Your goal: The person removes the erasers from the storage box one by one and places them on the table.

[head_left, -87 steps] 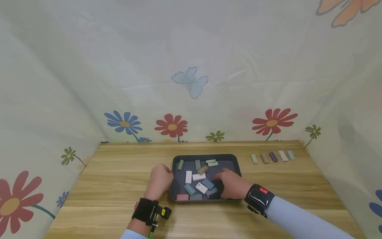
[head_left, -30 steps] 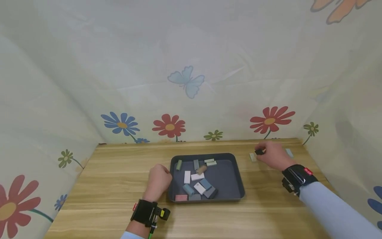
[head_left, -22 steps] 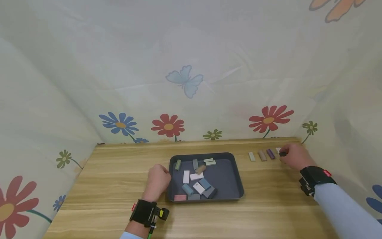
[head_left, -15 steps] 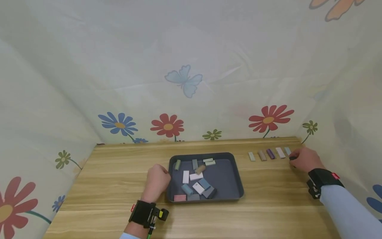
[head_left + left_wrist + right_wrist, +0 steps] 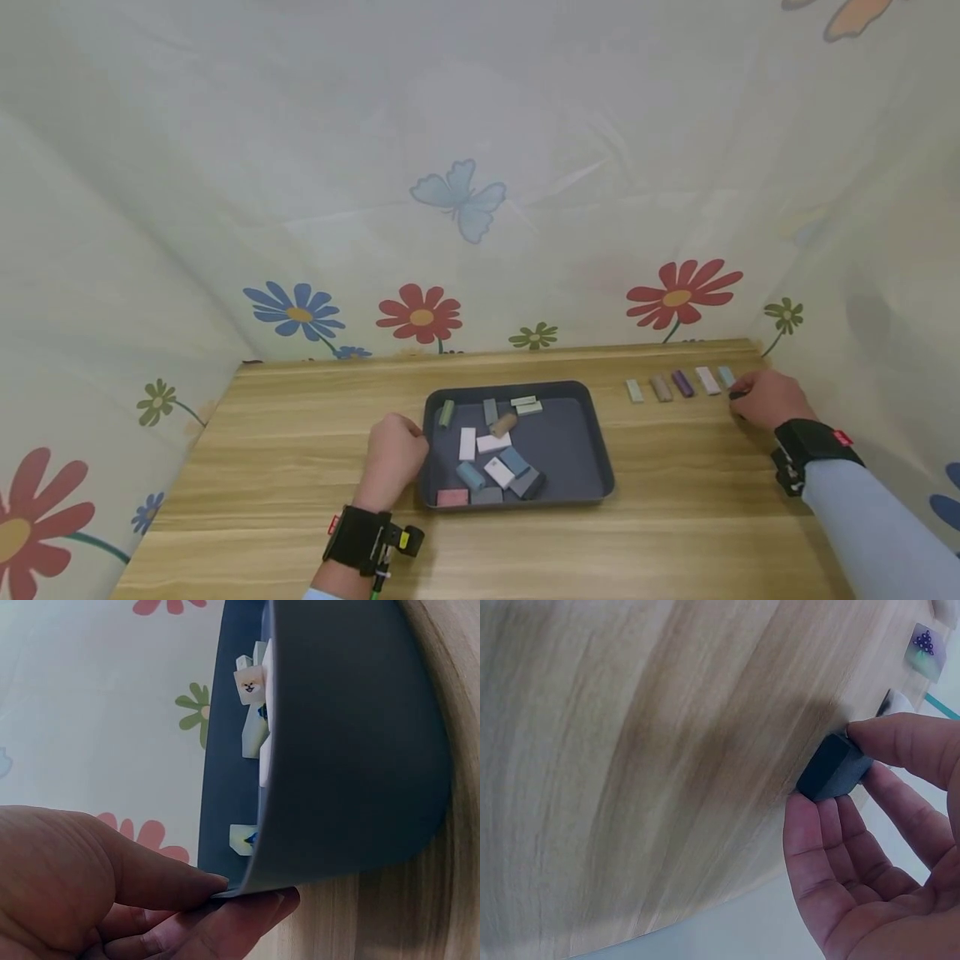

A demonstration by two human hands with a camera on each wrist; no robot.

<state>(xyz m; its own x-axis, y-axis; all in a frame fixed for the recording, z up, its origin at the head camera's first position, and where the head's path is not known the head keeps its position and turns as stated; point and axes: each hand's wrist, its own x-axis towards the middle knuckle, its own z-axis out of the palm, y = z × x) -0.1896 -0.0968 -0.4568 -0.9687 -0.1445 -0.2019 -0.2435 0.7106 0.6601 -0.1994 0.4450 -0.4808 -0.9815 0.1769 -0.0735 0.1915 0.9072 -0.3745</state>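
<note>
My left hand [image 5: 396, 454] pinches the left rim of a dark grey tray [image 5: 592, 433], thumb above and fingers beneath, as the left wrist view shows. In the tray lie several small blocks: white [image 5: 467, 444], blue [image 5: 471, 476], pink [image 5: 452, 497], brown [image 5: 503, 425] and green ones. At the table's far right, my right hand [image 5: 772, 400] holds a small dark block [image 5: 835, 766] between thumb and fingertips, low over the wood. It sits just right of a light blue block [image 5: 727, 377], the last in a row on the table.
To the left in that row are a white block [image 5: 707, 381], a purple one [image 5: 682, 383], a brown one [image 5: 661, 388] and a pale green one [image 5: 634, 391]. A flowered cloth [image 5: 322, 208] encloses the wooden table [image 5: 262, 483] at the back and sides.
My right hand has taken the dark block from the tray's right side and carried it right, past the row to its far end. The left hand stays on the rim.
</note>
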